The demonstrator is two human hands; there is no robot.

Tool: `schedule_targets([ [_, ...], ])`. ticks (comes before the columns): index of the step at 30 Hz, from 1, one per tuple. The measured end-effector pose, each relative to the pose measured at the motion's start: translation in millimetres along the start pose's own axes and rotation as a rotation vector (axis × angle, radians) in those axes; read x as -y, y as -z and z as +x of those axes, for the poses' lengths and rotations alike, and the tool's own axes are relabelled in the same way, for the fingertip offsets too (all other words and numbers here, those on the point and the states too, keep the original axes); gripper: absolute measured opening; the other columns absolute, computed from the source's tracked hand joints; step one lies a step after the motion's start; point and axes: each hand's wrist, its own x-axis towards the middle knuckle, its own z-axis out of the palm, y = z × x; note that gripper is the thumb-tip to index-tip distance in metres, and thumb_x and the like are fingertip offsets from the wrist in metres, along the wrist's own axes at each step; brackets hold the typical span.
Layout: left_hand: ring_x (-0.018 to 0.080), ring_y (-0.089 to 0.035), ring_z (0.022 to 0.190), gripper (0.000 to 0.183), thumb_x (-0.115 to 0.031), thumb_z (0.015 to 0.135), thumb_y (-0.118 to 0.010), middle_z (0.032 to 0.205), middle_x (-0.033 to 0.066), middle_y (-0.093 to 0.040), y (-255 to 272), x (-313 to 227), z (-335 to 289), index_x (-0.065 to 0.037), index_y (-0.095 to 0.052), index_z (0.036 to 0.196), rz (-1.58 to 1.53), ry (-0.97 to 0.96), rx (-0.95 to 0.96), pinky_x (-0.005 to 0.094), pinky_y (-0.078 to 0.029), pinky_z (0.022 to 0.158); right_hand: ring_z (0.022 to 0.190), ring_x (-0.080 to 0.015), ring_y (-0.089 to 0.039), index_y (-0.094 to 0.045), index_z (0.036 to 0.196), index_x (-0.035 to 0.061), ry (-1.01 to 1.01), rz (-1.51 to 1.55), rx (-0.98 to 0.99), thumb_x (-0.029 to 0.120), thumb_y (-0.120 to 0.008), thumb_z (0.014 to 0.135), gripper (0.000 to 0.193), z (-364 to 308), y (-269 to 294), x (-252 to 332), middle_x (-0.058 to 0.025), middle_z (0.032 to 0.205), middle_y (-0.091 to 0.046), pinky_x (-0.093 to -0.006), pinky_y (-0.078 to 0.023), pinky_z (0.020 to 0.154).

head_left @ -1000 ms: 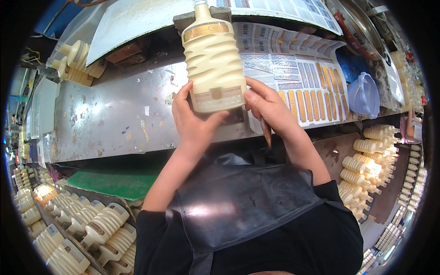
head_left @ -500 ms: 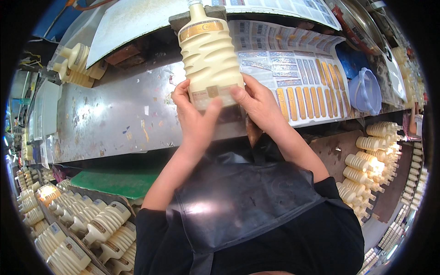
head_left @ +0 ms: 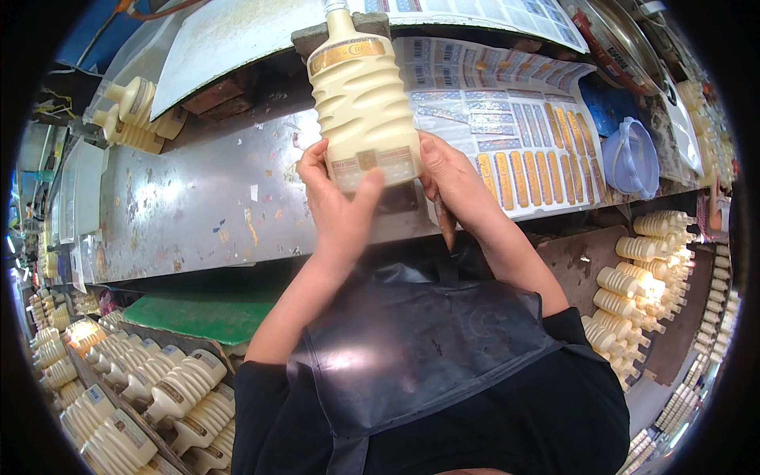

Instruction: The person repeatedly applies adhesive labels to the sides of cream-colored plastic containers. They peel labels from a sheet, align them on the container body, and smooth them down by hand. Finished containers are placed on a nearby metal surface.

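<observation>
Cream bottle (head_left: 364, 103) over stained metal bench (head_left: 182, 198), similar bottles (head_left: 186, 384) flanking.

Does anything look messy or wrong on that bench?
Yes, some mess: a white scrap and a yellow streak stand out on the otherwise grey metal bench, left of the bottle. The label sheets also look wavy rather than flat. I see no clear damage to the bottle.

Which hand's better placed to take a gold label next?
Your right hand, I'd judge: it's beside the gold labels, though also holding a brown pointed object; your left hand is at the bottle's other side.
</observation>
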Motion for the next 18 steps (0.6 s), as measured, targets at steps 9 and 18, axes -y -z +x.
schedule_targets([
  [9, 0.0316, -0.048, 0.131, 0.097, -0.031, 0.084, -0.084, 0.142, 0.024, -0.044, 9, 11, -3, 0.004, -0.023, 0.152, -0.034, -0.073, 0.037, 0.0453, -0.038, 0.113, 0.072, -0.0046, -0.046, -0.05, 0.153, 0.0016, -0.109, 0.177, 0.044, 0.019, -0.047, 0.11, 0.046, -12, 8, 2, -0.001, 0.094, -0.061, -0.0208, -0.043, 0.065],
  [18, 0.0335, -0.054, 0.129, 0.097, -0.029, 0.077, -0.092, 0.141, 0.0197, -0.055, 26, 25, -1, 0.002, -0.04, 0.153, 0.39, -0.182, 0.015, 0.0448, -0.039, 0.114, 0.08, -0.0157, -0.058, -0.046, 0.154, -0.0007, 0.305, -0.409, -0.117, 0.005, -0.052, 0.103, 0.052, -43, -3, -11, -0.008, 0.091, -0.06, -0.0298, -0.049, 0.079],
])
